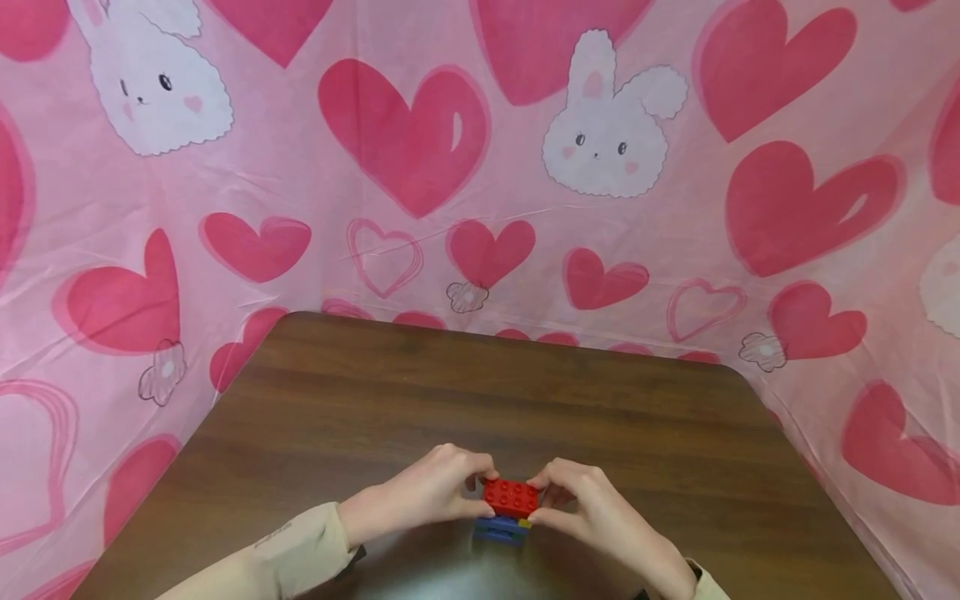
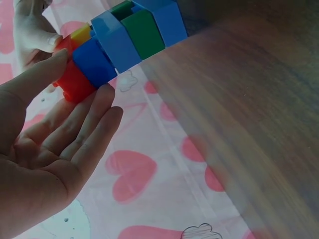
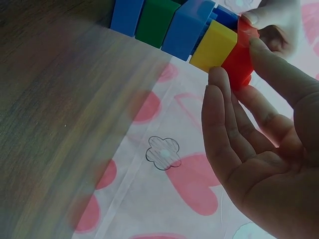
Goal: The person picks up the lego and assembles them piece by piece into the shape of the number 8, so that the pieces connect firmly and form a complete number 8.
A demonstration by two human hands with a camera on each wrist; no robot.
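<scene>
Near the table's front edge stands a tower of toy building bricks, topped by a red eight-stud brick [image 1: 511, 497]. My left hand [image 1: 431, 487] pinches the red brick's left end between thumb and fingers. On its right end, my right hand [image 1: 592, 508] pinches it the same way. Directly beneath the red layer sit a small dark blue brick [image 2: 93, 62] on the left and a yellow brick [image 3: 215, 46] on the right. Lower down come a blue brick [image 3: 188, 27], a green brick [image 3: 156, 22] and another blue brick [image 3: 126, 15] at the bottom.
The dark brown wooden table [image 1: 465, 392] has rounded far corners. A pink cloth [image 1: 525, 225] printed with hearts and rabbits hangs around its back and sides.
</scene>
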